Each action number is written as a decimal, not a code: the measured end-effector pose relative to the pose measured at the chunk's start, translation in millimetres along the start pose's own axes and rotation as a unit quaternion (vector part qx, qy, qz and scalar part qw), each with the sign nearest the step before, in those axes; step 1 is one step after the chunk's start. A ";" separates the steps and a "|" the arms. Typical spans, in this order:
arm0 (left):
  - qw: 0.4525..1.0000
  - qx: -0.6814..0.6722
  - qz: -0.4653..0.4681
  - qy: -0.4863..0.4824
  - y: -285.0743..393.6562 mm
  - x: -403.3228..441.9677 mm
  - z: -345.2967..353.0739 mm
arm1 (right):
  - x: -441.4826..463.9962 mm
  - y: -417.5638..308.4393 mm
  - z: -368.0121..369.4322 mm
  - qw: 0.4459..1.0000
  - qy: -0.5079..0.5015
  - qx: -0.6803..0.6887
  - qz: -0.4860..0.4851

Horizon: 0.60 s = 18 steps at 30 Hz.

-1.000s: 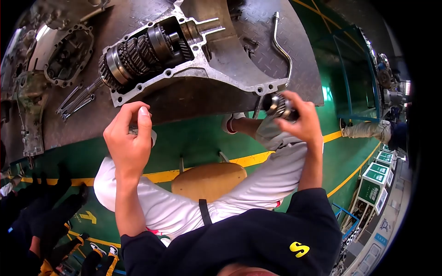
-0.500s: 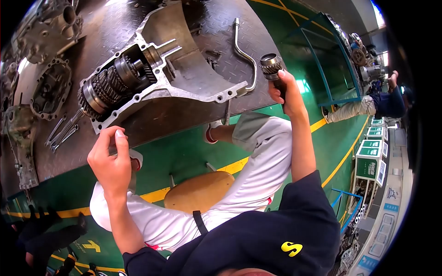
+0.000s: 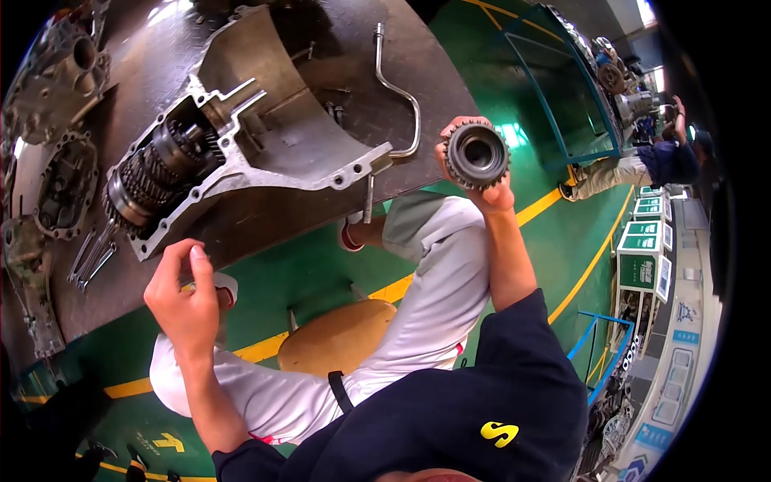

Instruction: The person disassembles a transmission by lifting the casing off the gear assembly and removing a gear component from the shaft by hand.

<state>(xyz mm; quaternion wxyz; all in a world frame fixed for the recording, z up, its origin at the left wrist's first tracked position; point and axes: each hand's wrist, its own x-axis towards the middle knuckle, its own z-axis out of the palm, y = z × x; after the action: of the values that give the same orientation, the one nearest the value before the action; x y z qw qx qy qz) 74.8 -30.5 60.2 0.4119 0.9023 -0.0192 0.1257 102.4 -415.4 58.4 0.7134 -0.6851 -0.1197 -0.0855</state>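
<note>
My right hand [image 3: 499, 195] is wrapped round a gear shaft [image 3: 477, 156] beyond the table's edge. Its toothed, hollow end faces me, and the shaft behind it is hidden. My left hand [image 3: 183, 301] hangs in front of the table edge with its fingers loosely curled in and nothing visible in them. Nearest to it are the lower corner of an open gearbox housing [image 3: 233, 169] and a few wrenches [image 3: 98, 255]. Inside the housing lies a stack of dark gears [image 3: 152, 177].
On the metal table [image 3: 321, 205], a bent steel bar [image 3: 409, 100] lies beyond the housing, and other castings [image 3: 68, 185] stand at the left. A wooden stool [image 3: 337, 333] is below me. Another person [image 3: 642, 165] is at the right, near a blue frame [image 3: 554, 104].
My right hand has turned the gear shaft, so its hollow end now faces me instead of its side. The table scene has shifted left in view. My left hand stays curled.
</note>
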 end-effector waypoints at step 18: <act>0.999 0.029 0.014 -0.019 1.3 0.8 7.0 | 1.6 -5.5 8.7 0.952 -0.039 -0.157 -0.260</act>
<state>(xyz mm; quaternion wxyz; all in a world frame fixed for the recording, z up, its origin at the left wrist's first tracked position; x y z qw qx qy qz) 76.9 -36.6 57.0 0.3835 0.9157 -0.0357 0.1144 101.8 -406.8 64.4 0.5447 -0.7362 -0.3067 -0.2595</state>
